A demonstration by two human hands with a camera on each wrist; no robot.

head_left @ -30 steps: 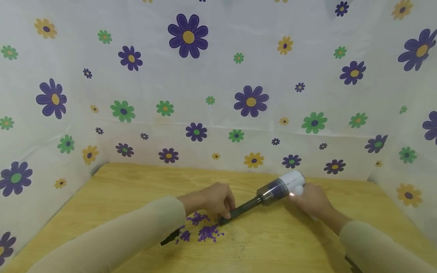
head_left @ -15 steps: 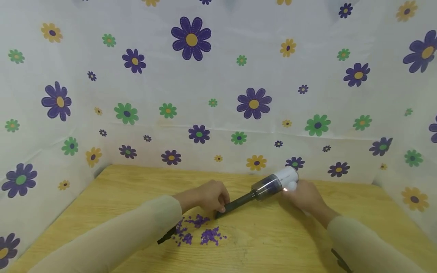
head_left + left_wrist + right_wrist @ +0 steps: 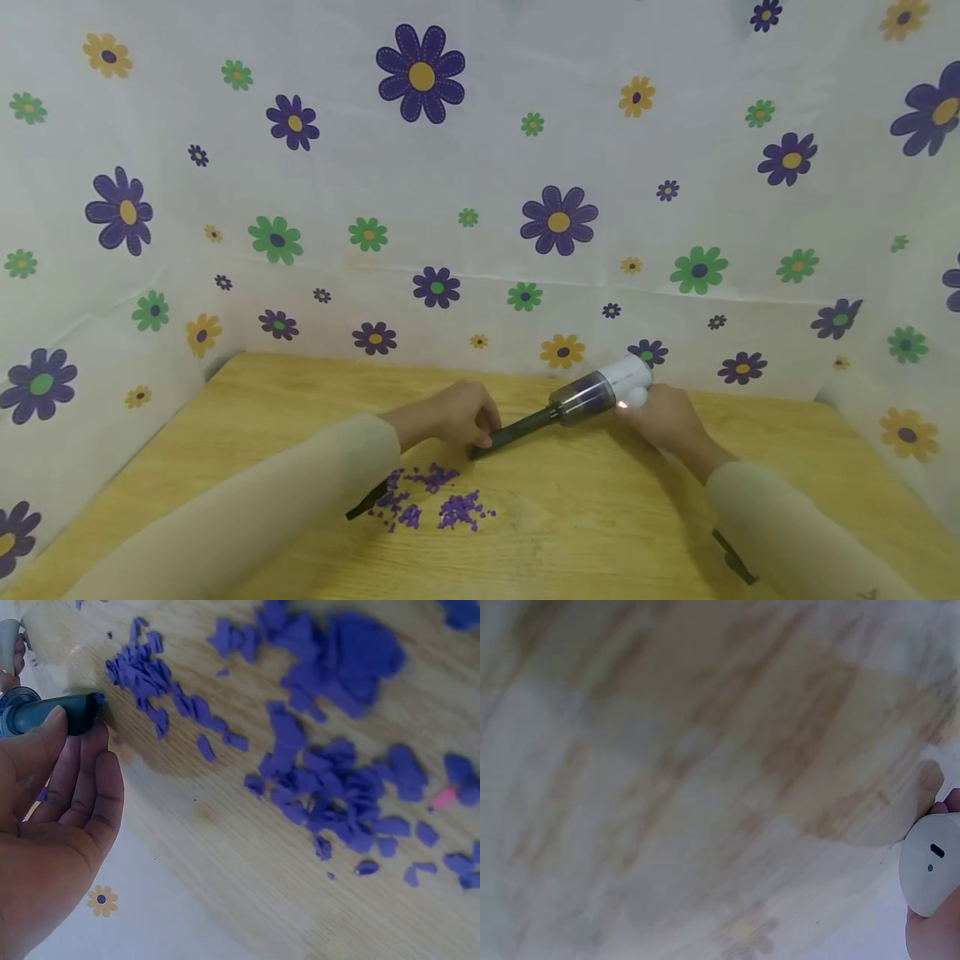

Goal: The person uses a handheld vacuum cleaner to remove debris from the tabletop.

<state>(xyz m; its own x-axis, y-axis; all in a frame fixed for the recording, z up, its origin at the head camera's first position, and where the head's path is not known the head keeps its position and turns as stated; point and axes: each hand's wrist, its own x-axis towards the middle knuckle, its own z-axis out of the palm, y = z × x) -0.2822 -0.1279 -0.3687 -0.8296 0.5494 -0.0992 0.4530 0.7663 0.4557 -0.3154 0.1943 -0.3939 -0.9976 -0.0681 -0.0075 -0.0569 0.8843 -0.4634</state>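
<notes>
Handheld vacuum (image 3: 592, 398) over a wooden worktop (image 3: 600, 517), slanting from the middle of the top toward the right part of its back edge. The right hand (image 3: 670, 419) grasps the white body; the rounded end, with a slot and a small hole, appears in the right wrist view. The left hand (image 3: 461, 414) pinches the dark nozzle (image 3: 519, 431) close to its mouth, thumb laid along it. Purple scraps (image 3: 459, 508) lie in several loose clusters in front of the nozzle, toward the front edge and left of centre; one pink piece (image 3: 443, 797) lies among them. Whether the mouth touches the wood cannot be told. A flower-printed cloth (image 3: 337, 167) stands behind the back edge and along both sides.
</notes>
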